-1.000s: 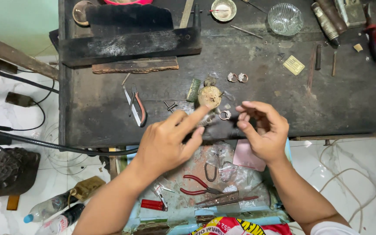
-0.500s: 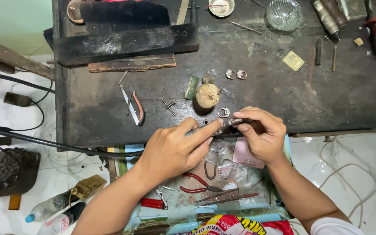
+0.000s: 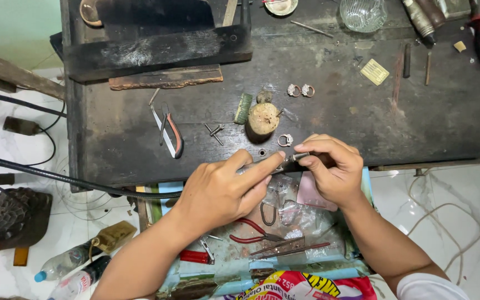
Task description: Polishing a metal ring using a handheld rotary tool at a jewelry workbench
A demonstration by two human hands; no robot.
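My left hand (image 3: 223, 189) and my right hand (image 3: 331, 169) meet at the front edge of the dark workbench (image 3: 118, 150). Together they pinch a slim metal tool (image 3: 293, 159) that lies level between them. The left fingers grip its left part, while the right thumb and fingers close on its right end. A black flexible cable (image 3: 73, 180) runs in from the left toward my left hand. A small silver ring (image 3: 285, 140) lies on the bench just above the tool. Behind it stands a round wooden block (image 3: 264, 118).
Two more rings (image 3: 300, 90) lie farther back. Red-handled cutters (image 3: 170, 132) and small pins (image 3: 214, 132) lie to the left, and a glass bowl (image 3: 364, 12) stands at the back. Below the hands, an open drawer holds red pliers (image 3: 251, 230) and plastic bags.
My left hand has drawn back from the wooden block to the bench's front edge. Both hands, apart a second ago, have come together on the slim tool.
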